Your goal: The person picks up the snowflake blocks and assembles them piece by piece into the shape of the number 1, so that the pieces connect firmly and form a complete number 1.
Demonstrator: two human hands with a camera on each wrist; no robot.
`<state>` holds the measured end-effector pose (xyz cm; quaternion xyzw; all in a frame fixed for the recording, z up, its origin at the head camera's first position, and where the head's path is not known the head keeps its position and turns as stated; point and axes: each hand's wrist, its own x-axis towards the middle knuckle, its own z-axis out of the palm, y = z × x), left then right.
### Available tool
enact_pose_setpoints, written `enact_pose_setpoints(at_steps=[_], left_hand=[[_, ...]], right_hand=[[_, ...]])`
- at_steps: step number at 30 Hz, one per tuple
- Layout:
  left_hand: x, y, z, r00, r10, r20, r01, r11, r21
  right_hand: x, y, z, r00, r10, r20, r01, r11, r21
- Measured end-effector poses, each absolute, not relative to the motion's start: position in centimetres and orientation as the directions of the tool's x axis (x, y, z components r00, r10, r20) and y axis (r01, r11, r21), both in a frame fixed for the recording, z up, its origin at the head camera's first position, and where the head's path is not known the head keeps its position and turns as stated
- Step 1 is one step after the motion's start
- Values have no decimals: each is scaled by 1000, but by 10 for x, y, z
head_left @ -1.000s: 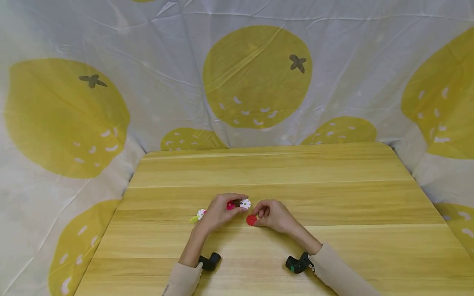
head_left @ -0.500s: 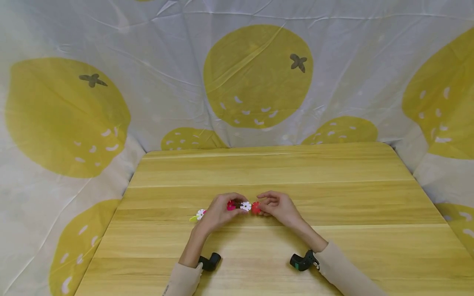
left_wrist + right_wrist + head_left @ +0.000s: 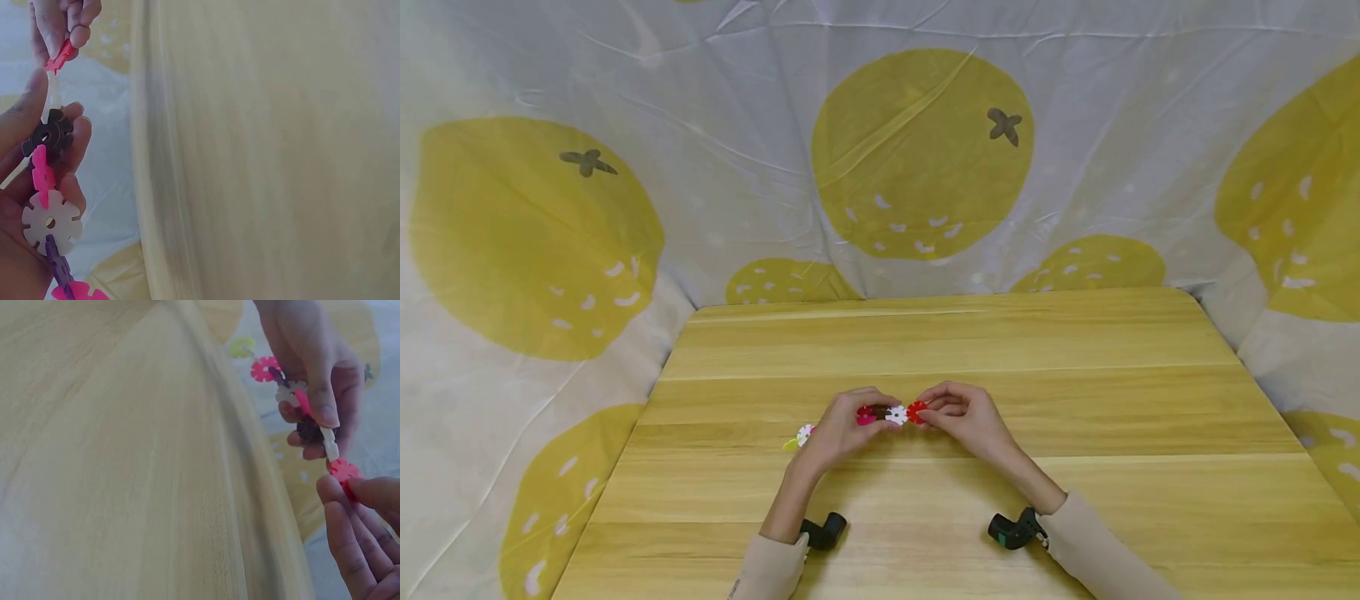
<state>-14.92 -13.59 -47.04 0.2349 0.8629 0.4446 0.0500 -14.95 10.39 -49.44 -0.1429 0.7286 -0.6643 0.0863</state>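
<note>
My left hand [image 3: 837, 429] holds a chain of notched snowflake building discs linked edge to edge. In the left wrist view a dark disc [image 3: 51, 134], a pink disc [image 3: 42, 175], a white disc [image 3: 56, 222] and a purple disc [image 3: 59, 265] run along the palm. The chain's far tail ends in a yellow-green disc [image 3: 241, 347], past the wrist. Thumb and fingers pinch near the white end disc [image 3: 896, 415]. My right hand [image 3: 966, 421] pinches a red disc [image 3: 342, 469] between thumb and fingertips, its edge right at that white disc's edge.
Both hands are over a wood-grain table [image 3: 1075, 517]. A black wrist camera [image 3: 826, 531] sits at the left wrist, another black camera [image 3: 1013, 530] at the right. A lemon-print cloth [image 3: 1097, 150] hangs behind and at the sides.
The right hand has brought the red disc up and leftward from below the chain to the white end disc. The left hand has stayed nearly still.
</note>
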Motion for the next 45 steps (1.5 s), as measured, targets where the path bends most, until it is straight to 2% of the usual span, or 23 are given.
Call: enact_pose_setpoints(at_steps=[11, 18, 22, 31, 45], left_hand=[[-148, -136, -467, -885, 447, 132, 361, 478, 801], [-148, -134, -463, -886, 445, 132, 354, 463, 813], [-148, -132, -461, -884, 448, 134, 355, 458, 815], [-146, -125, -457, -877, 450, 168, 405, 506, 762], [-146, -121, -462, -872, 464, 157, 386, 454, 804]], right_hand=[[-149, 101, -491, -945, -312, 101, -137, 94, -986], [-146, 101, -490, -913, -392, 113, -129, 14, -992], [-146, 101, -489, -913, -388, 130, -135, -15, -991], [-145, 102, -486, -914, -379, 142, -154, 1, -988], [-146, 103, -486, -913, -370, 171, -196, 31, -980]])
